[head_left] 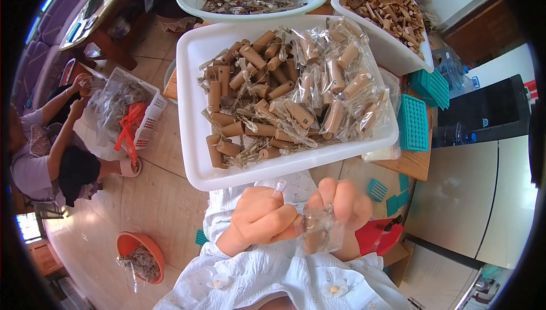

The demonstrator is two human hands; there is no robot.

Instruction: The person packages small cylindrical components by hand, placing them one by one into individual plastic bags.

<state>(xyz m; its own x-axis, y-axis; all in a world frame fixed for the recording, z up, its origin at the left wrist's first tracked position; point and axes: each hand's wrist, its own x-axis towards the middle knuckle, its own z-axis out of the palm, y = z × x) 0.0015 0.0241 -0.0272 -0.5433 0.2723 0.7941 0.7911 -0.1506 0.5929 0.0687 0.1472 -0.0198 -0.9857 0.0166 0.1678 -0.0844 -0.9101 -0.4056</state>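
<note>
Over my lap, my left hand [261, 219] is closed, thumb and finger pinching the left edge of a small clear plastic bag [327, 233]. My right hand [344, 202] is closed at the bag's upper end, its fingers slightly blurred. I cannot make out whether anything is inside the bag. Just beyond my hands lies a white tray [196, 171] of brown cylinders [214, 95] with cords tied to them. On the tray's right side, several bagged cylinders [335, 77] are piled in clear wrapping.
Behind the tray stand a pale green basket [187, 0] of small wrapped pieces and a white bin [392, 48] of brown pieces. Teal racks [414, 122] sit at the table's right. At left, another person [42, 156] works beside a white crate [151, 122]; an orange bucket [158, 247] stands nearer.
</note>
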